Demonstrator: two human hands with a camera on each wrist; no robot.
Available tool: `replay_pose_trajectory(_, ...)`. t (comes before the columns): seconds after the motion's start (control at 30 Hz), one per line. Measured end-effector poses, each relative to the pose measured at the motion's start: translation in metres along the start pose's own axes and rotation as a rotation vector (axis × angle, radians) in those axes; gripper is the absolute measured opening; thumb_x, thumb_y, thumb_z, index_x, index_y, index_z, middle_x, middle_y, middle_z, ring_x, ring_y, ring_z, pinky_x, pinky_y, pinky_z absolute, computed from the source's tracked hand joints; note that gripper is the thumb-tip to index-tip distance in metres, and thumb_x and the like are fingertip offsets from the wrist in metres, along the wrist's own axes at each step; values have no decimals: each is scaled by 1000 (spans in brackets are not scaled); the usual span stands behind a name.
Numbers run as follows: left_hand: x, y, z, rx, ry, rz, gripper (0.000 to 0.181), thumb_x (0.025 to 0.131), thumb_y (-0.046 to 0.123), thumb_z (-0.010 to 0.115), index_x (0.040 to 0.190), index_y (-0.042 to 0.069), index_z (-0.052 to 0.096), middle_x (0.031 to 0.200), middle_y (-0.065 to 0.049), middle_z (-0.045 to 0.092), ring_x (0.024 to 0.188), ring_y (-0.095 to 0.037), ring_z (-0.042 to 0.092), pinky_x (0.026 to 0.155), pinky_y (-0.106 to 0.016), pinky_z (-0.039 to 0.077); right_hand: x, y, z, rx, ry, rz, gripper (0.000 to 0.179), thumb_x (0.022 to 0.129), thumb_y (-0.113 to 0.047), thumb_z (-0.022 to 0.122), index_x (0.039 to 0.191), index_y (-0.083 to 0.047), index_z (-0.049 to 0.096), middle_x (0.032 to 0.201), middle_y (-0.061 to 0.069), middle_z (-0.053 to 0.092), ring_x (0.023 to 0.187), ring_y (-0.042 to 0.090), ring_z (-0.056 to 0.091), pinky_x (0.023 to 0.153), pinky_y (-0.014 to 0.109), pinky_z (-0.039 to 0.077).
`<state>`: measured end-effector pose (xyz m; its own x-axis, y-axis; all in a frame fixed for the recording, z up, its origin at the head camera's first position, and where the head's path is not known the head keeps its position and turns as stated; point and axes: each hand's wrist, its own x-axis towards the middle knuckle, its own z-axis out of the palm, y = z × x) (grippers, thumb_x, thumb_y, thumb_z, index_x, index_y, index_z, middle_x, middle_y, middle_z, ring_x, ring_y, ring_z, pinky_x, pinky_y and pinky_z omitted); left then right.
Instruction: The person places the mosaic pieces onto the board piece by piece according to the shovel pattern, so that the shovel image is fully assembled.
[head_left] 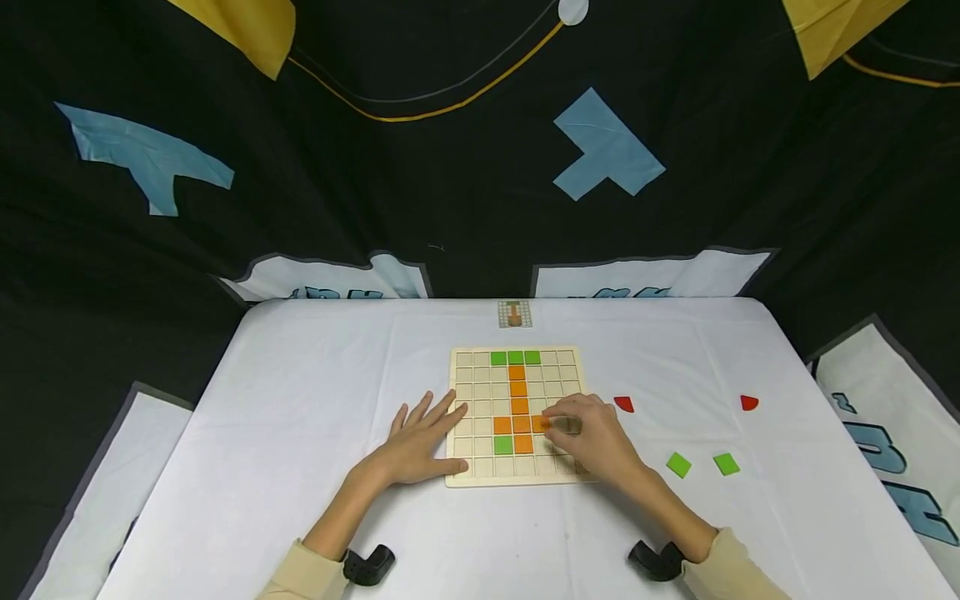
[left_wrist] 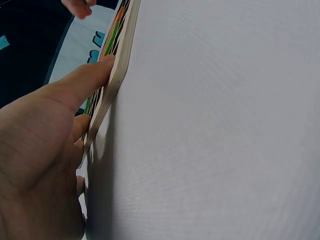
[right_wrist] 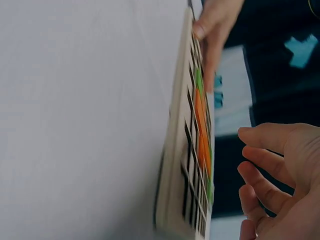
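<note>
A pale wooden grid board (head_left: 472,479) lies on the table. It bears three green tiles (head_left: 515,357) at the far side, a column of orange tiles (head_left: 518,389), an orange row across it, and a green tile (head_left: 503,445) beside an orange one at the near end. My left hand (head_left: 408,450) rests with spread fingers on the board's left edge; its thumb (left_wrist: 90,77) touches the near corner area. Over the orange row's right end hovers my right hand (head_left: 592,437), fingers loosely bent. In the right wrist view nothing shows between those fingers (right_wrist: 267,137).
Right of the board lie two red rounded pieces (head_left: 624,404) and two green square tiles (head_left: 678,465). A small picture card (head_left: 514,314) lies at the table's far edge. The white tablecloth (head_left: 315,375) surrounds the board, with a dark curtain (head_left: 450,200) behind.
</note>
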<state>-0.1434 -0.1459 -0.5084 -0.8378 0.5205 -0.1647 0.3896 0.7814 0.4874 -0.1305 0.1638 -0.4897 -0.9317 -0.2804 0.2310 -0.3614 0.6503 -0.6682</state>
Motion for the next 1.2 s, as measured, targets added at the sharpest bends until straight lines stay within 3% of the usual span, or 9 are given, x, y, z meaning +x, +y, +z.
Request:
replay_pose_trajectory(0.17, 0, 0, 0, 9, -11, -13, 86, 89, 56, 66, 158, 16, 33, 166, -8, 14, 150, -39, 1, 113, -66, -3, -12, 17, -27, -22, 73, 19, 25, 78, -5, 84, 102, -6, 78, 106, 4, 72, 104, 30, 61, 92, 51, 43)
replay_pose_trajectory(0.3, -1, 1, -1, 4, -14, -15, 87, 88, 57, 67, 158, 17, 33, 166, -8, 13, 150, -39, 1, 113, -65, -2, -27, 31, -47, -53, 111, 85, 27, 78, -5, 84, 104, -5, 77, 110, 8, 72, 108, 33, 61, 93, 54, 43)
replay_pose_trajectory(0.6, -1, 1, -2, -4, -23, -12, 87, 89, 56, 66, 158, 17, 32, 166, -8, 12, 150, -38, -1, 113, -65, -4, -70, 57, -86, -99, 104, 251, 34, 85, -15, 80, 116, -4, 73, 119, 16, 67, 115, 40, 57, 91, 59, 45)
replay_pose_trajectory(1.0, -1, 0, -1, -6, -21, -19, 87, 89, 57, 66, 158, 17, 32, 166, -8, 12, 150, -38, -2, 112, -65, -4, -104, 73, -97, -142, 15, 387, 43, 83, -20, 82, 121, -3, 70, 123, 21, 65, 118, 46, 54, 92, 61, 43)
replay_pose_trajectory(1.2, 0, 0, -1, -3, -18, -16, 87, 89, 57, 66, 158, 17, 32, 166, -8, 12, 150, -38, -1, 113, -65, -4, -107, 77, -94, -183, -10, 382, 40, 82, -13, 81, 119, -3, 72, 120, 20, 66, 115, 46, 57, 89, 64, 43)
